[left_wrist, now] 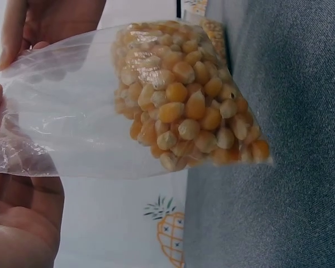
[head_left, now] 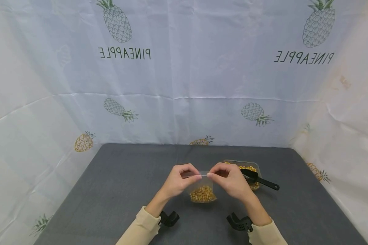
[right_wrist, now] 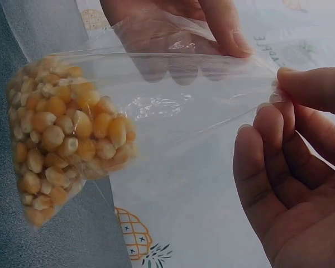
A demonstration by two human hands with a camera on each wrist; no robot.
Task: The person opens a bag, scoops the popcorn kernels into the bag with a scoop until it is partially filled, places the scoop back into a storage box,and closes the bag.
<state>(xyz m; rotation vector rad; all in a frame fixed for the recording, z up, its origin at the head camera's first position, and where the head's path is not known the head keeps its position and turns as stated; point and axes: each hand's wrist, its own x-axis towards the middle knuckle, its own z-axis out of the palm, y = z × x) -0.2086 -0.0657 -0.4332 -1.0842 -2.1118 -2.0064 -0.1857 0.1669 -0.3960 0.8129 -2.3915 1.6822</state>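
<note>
A clear plastic bag (head_left: 203, 194) hangs between both hands, its lower part filled with yellow corn kernels (left_wrist: 184, 100). My left hand (head_left: 178, 179) pinches the top edge of the bag on the left between thumb and fingers. On the other side, my right hand (head_left: 231, 180) pinches the same top edge. In the right wrist view the right thumb and fingertips (right_wrist: 296, 84) meet on the bag's corner, and the bag's mouth is drawn straight between the hands. The bag's bottom is close to the tabletop; whether it touches cannot be told.
Behind the right hand stands a clear rectangular container (head_left: 257, 167) of corn kernels. A black scoop (head_left: 265, 183) lies across it, handle pointing right. The dark grey tabletop (head_left: 135, 177) is backed by a white pineapple-print cloth (head_left: 184, 119).
</note>
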